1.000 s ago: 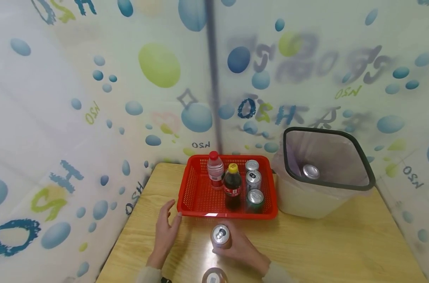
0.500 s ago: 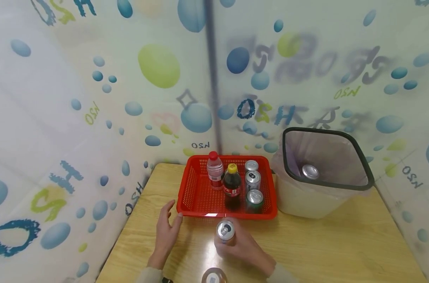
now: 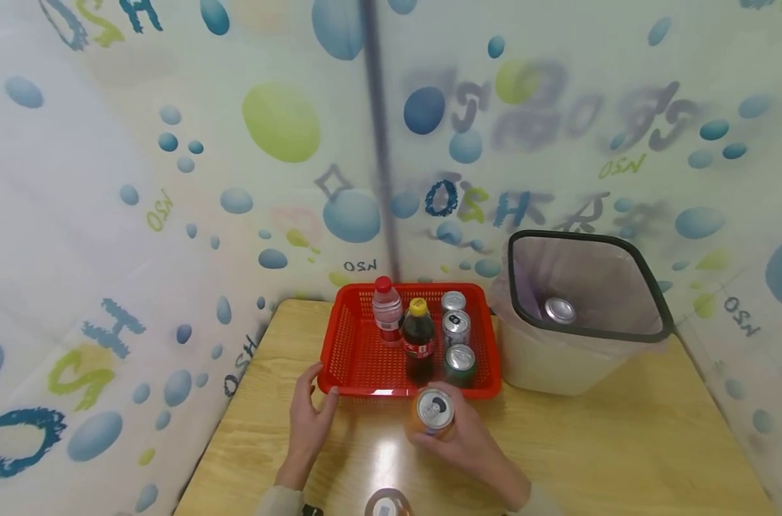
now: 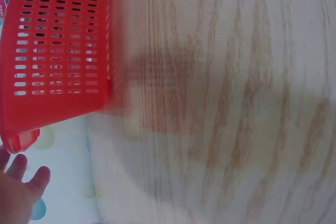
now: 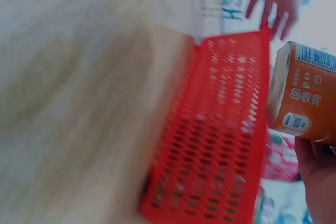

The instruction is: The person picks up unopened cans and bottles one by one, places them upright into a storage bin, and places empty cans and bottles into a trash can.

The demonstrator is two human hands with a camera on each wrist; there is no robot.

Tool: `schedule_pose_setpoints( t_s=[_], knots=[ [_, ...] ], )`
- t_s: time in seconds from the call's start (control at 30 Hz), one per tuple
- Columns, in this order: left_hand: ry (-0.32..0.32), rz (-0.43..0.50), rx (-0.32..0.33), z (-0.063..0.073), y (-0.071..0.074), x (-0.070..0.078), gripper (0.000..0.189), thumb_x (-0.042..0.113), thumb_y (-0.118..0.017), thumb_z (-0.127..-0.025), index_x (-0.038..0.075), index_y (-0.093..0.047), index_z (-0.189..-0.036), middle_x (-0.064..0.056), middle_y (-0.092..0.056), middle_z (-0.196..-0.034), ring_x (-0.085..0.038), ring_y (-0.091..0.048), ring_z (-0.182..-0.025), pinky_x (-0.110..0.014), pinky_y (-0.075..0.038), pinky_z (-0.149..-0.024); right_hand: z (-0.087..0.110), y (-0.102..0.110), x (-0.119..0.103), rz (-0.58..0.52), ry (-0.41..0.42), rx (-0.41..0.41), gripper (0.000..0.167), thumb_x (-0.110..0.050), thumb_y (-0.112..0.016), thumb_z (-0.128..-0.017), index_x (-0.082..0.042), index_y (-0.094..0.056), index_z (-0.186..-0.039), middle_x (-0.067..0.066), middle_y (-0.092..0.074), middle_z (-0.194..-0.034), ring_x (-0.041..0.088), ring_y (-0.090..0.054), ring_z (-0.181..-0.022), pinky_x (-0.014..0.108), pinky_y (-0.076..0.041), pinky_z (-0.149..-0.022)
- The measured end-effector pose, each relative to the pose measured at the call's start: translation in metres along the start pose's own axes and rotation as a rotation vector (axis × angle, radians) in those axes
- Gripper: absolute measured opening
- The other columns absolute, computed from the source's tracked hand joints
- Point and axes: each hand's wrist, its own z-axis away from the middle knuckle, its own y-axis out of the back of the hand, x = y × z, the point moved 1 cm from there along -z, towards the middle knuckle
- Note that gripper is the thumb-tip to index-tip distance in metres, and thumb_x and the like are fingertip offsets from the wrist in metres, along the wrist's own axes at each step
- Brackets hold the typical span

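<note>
My right hand [image 3: 473, 446] grips an orange drink can [image 3: 423, 424], its silver top facing up, just in front of the red basket's [image 3: 348, 391] front rim. In the right wrist view the orange can [image 5: 310, 100] is raised above table level near the basket wall. My left hand [image 3: 310, 423] is at the basket's front left corner, fingers spread and slightly bent by the rim; whether they touch it is hard to tell. Inside the basket stand a clear bottle with a red cap [image 3: 388, 315], a cola bottle with a yellow cap [image 3: 419, 337] and a column of cans [image 3: 460, 362].
A lined bin [image 3: 545, 362] with a dark rim stands right of the basket; a can [image 3: 560, 310] lies inside it. A bottle [image 3: 388, 504] is partly visible at the bottom edge. Patterned sheeting [image 3: 281, 122] walls the wooden table [image 3: 597, 451] behind and at the sides.
My right hand has lifted the can and carried it right and toward the basket's front rim. My left hand stays by the corner. The head view has shifted slightly.
</note>
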Motion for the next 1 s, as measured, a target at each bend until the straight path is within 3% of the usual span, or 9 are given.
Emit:
schedule_pose_setpoints(
  t_s=[0.23,0.33,0.6,0.67,0.83,0.9,1.0],
  knots=[
    [-0.026,-0.028,0.024,-0.001,-0.003,0.004,0.046,0.001,-0.07,-0.094,-0.001,-0.057,-0.139,-0.015,-0.057,-0.144,-0.032,-0.052,-0.134,-0.017,-0.034,-0.11,0.003,0.039,-0.017,-0.034,0.06,0.102,0.076,-0.012,-0.093,-0.076,-0.009,-0.05,-0.138,0.005,-0.067,-0.126,0.013,-0.064,-0.109,0.025,-0.051,-0.098],
    [-0.051,-0.035,0.012,-0.005,-0.004,0.008,0.046,-0.001,-0.069,-0.094,-0.003,-0.057,-0.138,-0.017,-0.057,-0.145,-0.033,-0.052,-0.134,-0.008,-0.029,-0.109,0.005,0.057,-0.025,-0.056,0.074,0.136,0.079,-0.005,-0.092,-0.074,-0.008,-0.049,-0.14,0.009,-0.066,-0.128,0.011,-0.063,-0.111,0.019,-0.047,-0.099],
    [-0.091,-0.059,-0.007,-0.02,-0.006,0.021,0.044,0.001,-0.068,-0.095,0.0,-0.057,-0.138,-0.012,-0.056,-0.148,-0.03,-0.051,-0.136,-0.009,-0.029,-0.109,0.012,0.107,-0.048,-0.097,0.156,0.209,0.084,0.016,-0.086,-0.068,0.002,-0.048,-0.142,0.01,-0.065,-0.133,0.011,-0.061,-0.119,0.018,-0.046,-0.104],
    [-0.102,-0.057,-0.01,-0.023,-0.006,0.023,0.045,0.001,-0.069,-0.095,0.0,-0.057,-0.138,-0.013,-0.055,-0.148,-0.031,-0.051,-0.137,-0.021,-0.035,-0.114,0.012,0.121,-0.054,-0.134,0.214,0.245,0.084,0.019,-0.084,-0.067,0.008,-0.047,-0.141,0.013,-0.064,-0.135,0.014,-0.061,-0.121,0.02,-0.047,-0.105],
    [-0.147,-0.056,-0.025,-0.024,-0.015,0.025,0.046,0.001,-0.07,-0.094,-0.001,-0.057,-0.138,-0.016,-0.056,-0.147,-0.034,-0.05,-0.137,-0.024,-0.032,-0.117,0.012,0.164,-0.068,-0.29,0.404,0.356,0.082,0.015,-0.084,-0.072,0.02,-0.039,-0.14,0.024,-0.057,-0.14,0.026,-0.058,-0.128,0.025,-0.044,-0.109],
    [-0.196,-0.043,-0.025,-0.024,-0.02,0.024,0.045,0.0,-0.07,-0.093,-0.004,-0.057,-0.136,-0.019,-0.056,-0.144,-0.037,-0.051,-0.135,-0.012,-0.026,-0.113,0.012,0.182,-0.074,-0.33,0.429,0.41,0.08,0.013,-0.083,-0.075,0.019,-0.039,-0.141,0.024,-0.057,-0.139,0.027,-0.059,-0.128,0.026,-0.045,-0.109],
    [-0.259,-0.018,-0.02,-0.025,-0.028,0.025,0.044,-0.002,-0.069,-0.091,-0.008,-0.057,-0.134,-0.023,-0.057,-0.142,-0.04,-0.052,-0.131,-0.01,-0.025,-0.113,0.007,0.206,-0.08,-0.324,0.426,0.515,0.078,0.013,-0.082,-0.078,0.017,-0.039,-0.143,0.022,-0.059,-0.136,0.027,-0.06,-0.125,0.024,-0.048,-0.105]
  ],
)
